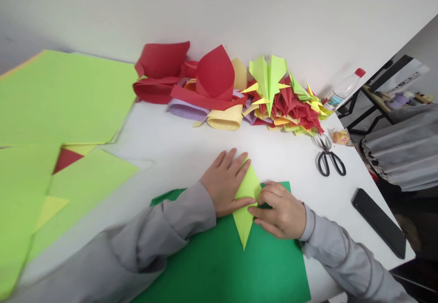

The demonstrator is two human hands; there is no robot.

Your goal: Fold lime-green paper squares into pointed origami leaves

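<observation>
A folded piece of lime-green paper (pixel 249 185) in a long kite shape lies on a dark green sheet (pixel 232 262), one point toward me. My left hand (pixel 226 182) rests flat on its left side, fingers stretched out and pointing away, thumb across the middle. At the right corner of the folded paper, my right hand (pixel 278 209) pinches the edge between thumb and curled fingers. Part of the far tip is hidden by the left fingers.
Large lime-green sheets (pixel 68 97) cover the table's left. Behind are red rolled papers (pixel 215 75) and a pile of folded paper pieces (pixel 284 97). Black-handled scissors (pixel 330 157), a plastic bottle (pixel 344 88), a small wrapped packet (pixel 340 136) and a black phone-like slab (pixel 379 223) lie right.
</observation>
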